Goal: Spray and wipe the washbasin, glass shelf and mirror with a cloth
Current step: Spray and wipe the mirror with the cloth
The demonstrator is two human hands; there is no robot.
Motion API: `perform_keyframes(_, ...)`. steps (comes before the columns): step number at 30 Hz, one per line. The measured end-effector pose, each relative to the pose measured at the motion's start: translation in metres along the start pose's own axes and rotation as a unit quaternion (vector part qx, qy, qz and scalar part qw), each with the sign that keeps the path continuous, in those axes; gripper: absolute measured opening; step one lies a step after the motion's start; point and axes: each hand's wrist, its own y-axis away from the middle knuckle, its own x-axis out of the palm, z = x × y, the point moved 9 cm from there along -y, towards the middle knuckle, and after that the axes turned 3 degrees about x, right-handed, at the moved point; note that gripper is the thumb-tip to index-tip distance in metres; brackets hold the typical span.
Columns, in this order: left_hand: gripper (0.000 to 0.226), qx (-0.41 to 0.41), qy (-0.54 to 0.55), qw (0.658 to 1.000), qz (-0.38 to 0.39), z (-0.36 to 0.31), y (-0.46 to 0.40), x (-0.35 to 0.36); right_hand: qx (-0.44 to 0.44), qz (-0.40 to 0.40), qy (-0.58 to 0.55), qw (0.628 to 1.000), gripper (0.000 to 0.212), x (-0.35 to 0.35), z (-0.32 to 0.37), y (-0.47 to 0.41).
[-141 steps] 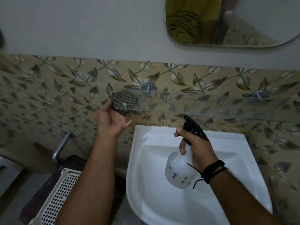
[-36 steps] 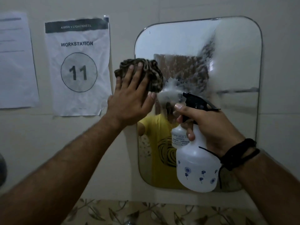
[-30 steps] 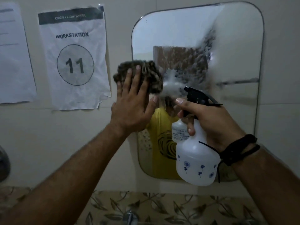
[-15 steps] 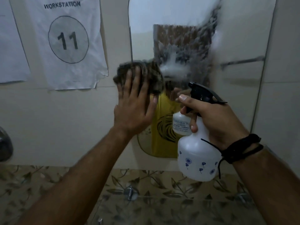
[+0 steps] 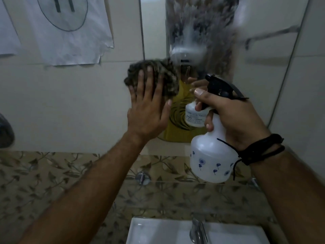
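A: Two hands up at the wall, one job each. See the mirror [image 5: 263, 71]? It's the biggest thing in play, and its middle is fogged with spray and runs, so that's where the wiping is wanted.

B: And the washbasin [image 5: 158, 231]?

A: Down at the bottom edge, below the glass shelf [image 5: 175, 189] that juts from the leafy tiles. Neither is being touched; I'd judge this is the mirror's turn.

B: Why hold the spray bottle [image 5: 211, 159] so close?

A: The right hand [image 5: 233, 118] is wrapped round its neck with a finger on the trigger, nozzle aimed at the glass. Held near the wet patch, it's ready for another squirt, I'd guess.

B: The other hand looks flat.

A: It is. The left hand [image 5: 147, 110] has straight, spread fingers pressing the cloth [image 5: 167, 74] against the mirror's left edge, partly over the wall. A flat palm spreads the pressure, so the bunched cloth drags evenly.

B: Any trouble?

A: The cloth is wadded, so it might streak.
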Motion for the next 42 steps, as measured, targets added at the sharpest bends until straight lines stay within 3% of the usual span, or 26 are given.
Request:
perform_keyframes(5, 0.076, 0.003, -0.014, 0.994, 0.108, -0.011, 0.124, 0.057, 0.013, -0.018, 0.015, 1.000, 0.029, -0.009, -0.014, 0.011)
perform_keyframes(8, 0.076, 0.003, -0.029, 0.990, 0.138, -0.012, 0.150, 0.076, 0.041, -0.030, 0.016, 0.999, 0.023, -0.013, -0.032, 0.021)
perform_keyframes(12, 0.076, -0.009, -0.026, 0.992, 0.121, -0.015, 0.140, 0.072, 0.089, -0.045, 0.003, 0.995, 0.023, -0.016, -0.063, 0.039)
perform_keyframes(18, 0.079, -0.092, 0.014, 0.995, 0.043, -0.023, 0.098, 0.056, 0.121, -0.050, 0.025, 0.991, 0.020, -0.021, -0.086, 0.053)
perform_keyframes(24, 0.081, -0.069, 0.011, 0.992, 0.102, -0.045, 0.169, 0.093, 0.113, -0.052, 0.023, 0.992, 0.023, -0.034, -0.085, 0.052)
perform_keyframes(30, 0.070, -0.118, 0.004, 0.989, 0.085, -0.058, 0.153, 0.093, 0.144, -0.046, 0.023, 0.988, 0.027, -0.042, -0.108, 0.062)
perform_keyframes(36, 0.068, -0.029, -0.037, 0.998, 0.053, -0.060, 0.069, 0.063, 0.144, -0.038, 0.023, 0.989, 0.023, -0.045, -0.103, 0.047)
perform_keyframes(42, 0.069, 0.021, -0.040, 0.995, 0.085, -0.065, 0.134, 0.084, 0.133, -0.039, 0.021, 0.990, 0.031, -0.050, -0.093, 0.041)
